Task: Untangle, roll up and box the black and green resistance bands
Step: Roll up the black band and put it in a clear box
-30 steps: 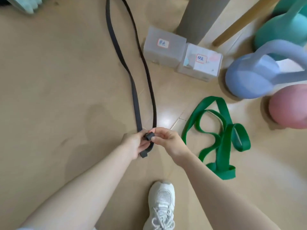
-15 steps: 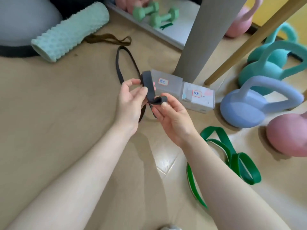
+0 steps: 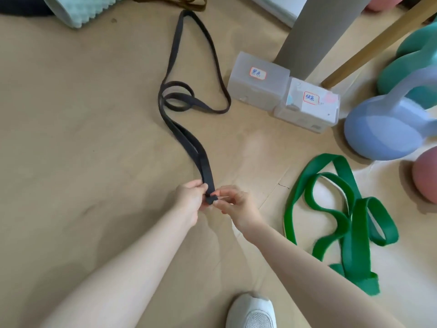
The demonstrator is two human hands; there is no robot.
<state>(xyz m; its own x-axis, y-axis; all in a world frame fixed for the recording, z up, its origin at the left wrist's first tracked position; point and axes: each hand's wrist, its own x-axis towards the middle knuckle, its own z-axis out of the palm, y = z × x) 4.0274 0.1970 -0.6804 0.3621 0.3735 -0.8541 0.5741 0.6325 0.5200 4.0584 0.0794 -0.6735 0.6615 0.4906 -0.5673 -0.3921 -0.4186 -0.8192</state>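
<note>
The black band (image 3: 186, 140) lay doubled on the floor (image 3: 82, 138), its long axis running from the hands away toward the top of the view, with a small coil midway and a far loop near the foam roller (image 3: 78, 10). Its near end was a tight little roll, pinched by the left hand (image 3: 190, 201) and right hand (image 3: 233, 204) together. The green band (image 3: 354, 221) lay tangled to the right (untouched), and two labelled boxes (image 3: 283, 93) stood beyond.

On the tan floor (image 3: 71, 138) in front of me lie the black band (image 3: 176, 100), the green band (image 3: 350, 214), two clear boxes (image 3: 259, 88) and kettlebells (image 3: 383, 131).
</note>
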